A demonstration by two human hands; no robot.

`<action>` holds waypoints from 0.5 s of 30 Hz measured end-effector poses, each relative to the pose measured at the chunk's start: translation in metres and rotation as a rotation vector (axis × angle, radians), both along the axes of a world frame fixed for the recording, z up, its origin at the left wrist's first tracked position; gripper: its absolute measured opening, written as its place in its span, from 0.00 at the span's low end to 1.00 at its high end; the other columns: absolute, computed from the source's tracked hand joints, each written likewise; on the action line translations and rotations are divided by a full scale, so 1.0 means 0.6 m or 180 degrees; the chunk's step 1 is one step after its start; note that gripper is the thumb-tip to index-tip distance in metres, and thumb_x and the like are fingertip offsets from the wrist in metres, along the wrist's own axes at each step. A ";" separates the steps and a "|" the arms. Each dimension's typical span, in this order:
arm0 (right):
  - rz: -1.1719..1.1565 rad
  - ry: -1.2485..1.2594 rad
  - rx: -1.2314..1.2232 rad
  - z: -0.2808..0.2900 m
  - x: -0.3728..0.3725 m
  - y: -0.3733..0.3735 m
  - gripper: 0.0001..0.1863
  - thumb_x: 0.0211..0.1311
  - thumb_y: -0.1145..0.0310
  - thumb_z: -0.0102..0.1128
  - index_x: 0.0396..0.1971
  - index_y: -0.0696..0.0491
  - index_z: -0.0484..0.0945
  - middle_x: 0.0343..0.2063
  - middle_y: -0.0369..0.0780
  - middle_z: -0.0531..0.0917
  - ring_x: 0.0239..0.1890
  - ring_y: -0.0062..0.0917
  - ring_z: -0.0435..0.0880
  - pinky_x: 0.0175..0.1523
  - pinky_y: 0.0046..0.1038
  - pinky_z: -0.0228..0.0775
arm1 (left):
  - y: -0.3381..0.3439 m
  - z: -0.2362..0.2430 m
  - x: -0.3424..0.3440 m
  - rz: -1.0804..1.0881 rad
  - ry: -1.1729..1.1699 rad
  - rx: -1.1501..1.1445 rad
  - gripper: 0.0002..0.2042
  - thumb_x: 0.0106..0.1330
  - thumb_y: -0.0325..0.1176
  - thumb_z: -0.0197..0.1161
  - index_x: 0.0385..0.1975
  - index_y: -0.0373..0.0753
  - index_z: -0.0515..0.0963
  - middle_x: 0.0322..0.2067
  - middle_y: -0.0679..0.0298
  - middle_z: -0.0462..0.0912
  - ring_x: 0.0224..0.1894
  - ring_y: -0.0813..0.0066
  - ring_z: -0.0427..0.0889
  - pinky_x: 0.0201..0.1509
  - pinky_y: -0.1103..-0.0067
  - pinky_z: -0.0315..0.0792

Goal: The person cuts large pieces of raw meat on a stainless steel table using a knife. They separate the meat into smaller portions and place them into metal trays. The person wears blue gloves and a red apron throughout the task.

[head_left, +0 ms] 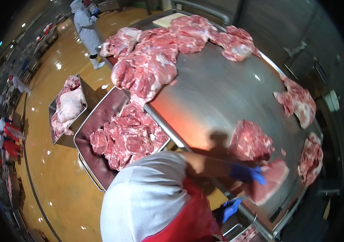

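Note:
My left hand (252,174), in a blue glove, grips a pale-pink slab of meat (272,183), blurred, on the steel table (216,84). My right hand (230,209), also gloved in blue, is low at the near table edge, just below that slab; its fingers and anything in them are unclear. A thick red cut (249,140) lies just beyond my left hand. A fatty piece (310,159) rests along the right edge, with another (295,103) farther back. A black-handled tool (276,213) lies near the lower right corner.
Large cuts (143,72) cover the table's far left, beside a white board (168,18). A steel bin of meat pieces (127,141) and a taller meat-filled container (69,109) stand at left on the wet yellow floor (55,173). Co-workers (85,34) stand farther off.

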State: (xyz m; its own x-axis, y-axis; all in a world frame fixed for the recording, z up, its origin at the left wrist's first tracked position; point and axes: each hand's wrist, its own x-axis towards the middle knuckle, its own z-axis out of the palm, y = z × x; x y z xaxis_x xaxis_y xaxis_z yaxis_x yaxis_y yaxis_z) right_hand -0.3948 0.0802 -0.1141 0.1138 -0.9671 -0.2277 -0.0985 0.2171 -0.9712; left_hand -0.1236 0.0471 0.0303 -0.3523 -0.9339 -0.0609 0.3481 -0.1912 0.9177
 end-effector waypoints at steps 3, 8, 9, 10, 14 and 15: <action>-0.0419 -0.0942 0.1177 0.086 0.026 -0.002 0.20 0.74 0.50 0.48 0.26 0.48 0.74 0.13 0.30 0.65 0.13 0.16 0.62 0.18 0.22 0.57 | -0.068 0.125 -0.212 -0.0784 -0.0955 -0.0674 0.46 0.60 0.66 0.59 0.68 0.32 0.61 0.62 0.47 0.67 0.62 0.54 0.70 0.63 0.66 0.66; -0.0634 -0.0727 0.1204 0.043 -0.096 -0.019 0.07 0.74 0.64 0.49 0.41 0.51 0.73 0.21 0.36 0.74 0.19 0.23 0.74 0.24 0.26 0.68 | -0.079 0.046 -0.393 -0.0954 -0.1631 -0.1749 0.46 0.65 0.66 0.55 0.70 0.31 0.59 0.66 0.41 0.67 0.68 0.48 0.68 0.71 0.67 0.61; -0.0370 -0.0936 0.1528 -0.015 -0.164 -0.030 0.06 0.75 0.64 0.49 0.42 0.49 0.72 0.22 0.36 0.75 0.19 0.21 0.74 0.24 0.23 0.69 | -0.069 0.014 -0.380 -0.1372 -0.1438 -0.1289 0.42 0.66 0.64 0.56 0.67 0.32 0.64 0.63 0.44 0.72 0.66 0.54 0.71 0.69 0.67 0.65; -0.0419 -0.0622 0.0549 -0.014 -0.158 -0.022 0.15 0.76 0.54 0.48 0.39 0.50 0.72 0.21 0.36 0.74 0.16 0.21 0.73 0.21 0.24 0.68 | -0.044 -0.009 -0.325 -0.1395 -0.1350 -0.0804 0.35 0.68 0.59 0.59 0.64 0.34 0.69 0.56 0.51 0.79 0.58 0.63 0.79 0.63 0.69 0.72; 0.0703 -0.0003 0.0542 0.136 -0.089 -0.048 0.09 0.73 0.64 0.55 0.42 0.54 0.73 0.21 0.34 0.74 0.16 0.17 0.72 0.22 0.21 0.65 | 0.103 -0.185 -0.084 0.1545 -0.1616 -0.0043 0.13 0.72 0.35 0.58 0.52 0.39 0.77 0.37 0.66 0.81 0.39 0.79 0.79 0.43 0.81 0.75; 0.0991 0.0279 0.0349 0.156 -0.058 -0.065 0.10 0.73 0.63 0.55 0.42 0.55 0.73 0.22 0.35 0.74 0.17 0.17 0.73 0.22 0.22 0.65 | 0.133 -0.188 -0.026 0.2176 -0.1449 0.0097 0.09 0.70 0.31 0.59 0.46 0.37 0.77 0.35 0.69 0.79 0.37 0.82 0.75 0.42 0.82 0.72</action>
State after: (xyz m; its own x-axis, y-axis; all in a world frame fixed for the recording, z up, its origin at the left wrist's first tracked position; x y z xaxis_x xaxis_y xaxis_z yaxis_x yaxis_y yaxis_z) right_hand -0.4296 0.0414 -0.0204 0.3751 -0.8582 -0.3504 -0.2584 0.2662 -0.9286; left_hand -0.1395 0.1268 -0.0824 0.3592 -0.9290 -0.0893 -0.0085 -0.0989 0.9951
